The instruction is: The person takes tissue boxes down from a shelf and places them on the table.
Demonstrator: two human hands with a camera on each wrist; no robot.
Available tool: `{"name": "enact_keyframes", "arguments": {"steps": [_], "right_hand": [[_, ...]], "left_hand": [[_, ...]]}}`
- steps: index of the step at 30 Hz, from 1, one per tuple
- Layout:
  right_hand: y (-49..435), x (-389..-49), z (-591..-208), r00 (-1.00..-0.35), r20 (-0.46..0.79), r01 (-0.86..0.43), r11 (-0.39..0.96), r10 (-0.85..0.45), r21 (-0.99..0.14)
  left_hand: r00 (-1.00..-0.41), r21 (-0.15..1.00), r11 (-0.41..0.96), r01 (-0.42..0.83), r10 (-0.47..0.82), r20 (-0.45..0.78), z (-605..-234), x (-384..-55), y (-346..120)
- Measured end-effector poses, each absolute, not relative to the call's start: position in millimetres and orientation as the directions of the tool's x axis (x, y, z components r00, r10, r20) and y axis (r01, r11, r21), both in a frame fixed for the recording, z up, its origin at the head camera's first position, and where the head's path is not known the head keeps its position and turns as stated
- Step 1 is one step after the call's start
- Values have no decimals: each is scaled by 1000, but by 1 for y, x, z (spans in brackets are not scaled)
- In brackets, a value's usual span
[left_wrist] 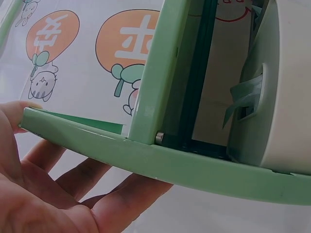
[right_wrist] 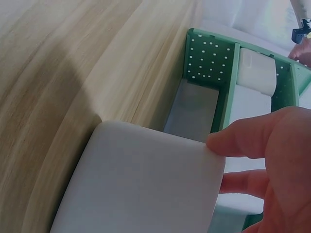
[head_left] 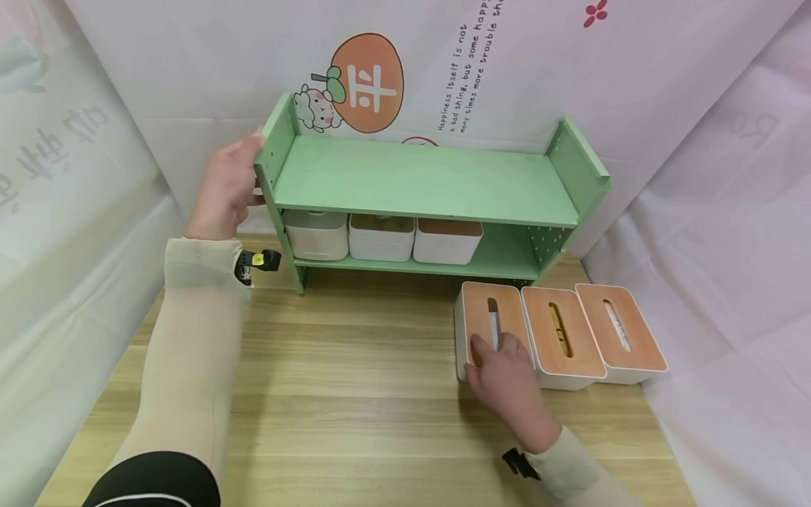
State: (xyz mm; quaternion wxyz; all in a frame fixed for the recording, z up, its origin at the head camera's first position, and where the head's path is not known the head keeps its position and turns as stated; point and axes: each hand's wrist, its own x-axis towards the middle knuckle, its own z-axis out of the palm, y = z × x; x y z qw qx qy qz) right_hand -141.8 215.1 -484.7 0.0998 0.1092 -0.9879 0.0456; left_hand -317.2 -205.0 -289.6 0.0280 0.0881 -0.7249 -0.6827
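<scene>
My left hand (head_left: 227,184) grips the left side panel of a green two-tier shelf (head_left: 418,179); in the left wrist view the thumb lies at the panel's end, the fingers (left_wrist: 131,199) along its outer side. On the wooden table, my right hand (head_left: 510,384) holds the near left corner of a white tissue box (head_left: 507,310) with a wood-coloured lid, thumb at the rim, fingers over the lid. The right wrist view shows this box's white wall (right_wrist: 141,179). Two similar tissue boxes, a middle one (head_left: 579,345) and a right one (head_left: 633,345), stand beside it.
On the lower tier stand three white boxes: a left one (head_left: 317,236), a middle one (head_left: 382,239) and a right one (head_left: 446,243). Green tissue (left_wrist: 245,94) sticks out of one. White printed cloth (head_left: 507,70) hangs behind and at both sides of the table (head_left: 355,394).
</scene>
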Motion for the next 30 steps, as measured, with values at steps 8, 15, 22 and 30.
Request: {"name": "enact_keyframes", "arguments": {"steps": [8,15,22,30], "right_hand": [[220,-141,-487,-952,230,-227,971,-204,-78],[221,-141,-489,-956,228,-213,973,-187,-95],[222,-141,-490,-950,246,-222,971,-194,-90],[230,-143,-482,-961,188,-227,966,-203,-121]], "left_hand": [[-983,994,53,-91,-166,-81,-290,-317,-206],[-983,993,73,-97,-166,-84,-290,-317,-207],[-983,993,78,-92,-168,-78,-290,-318,-207],[-982,994,52,-94,-167,-84,-290,-320,-206]]}}
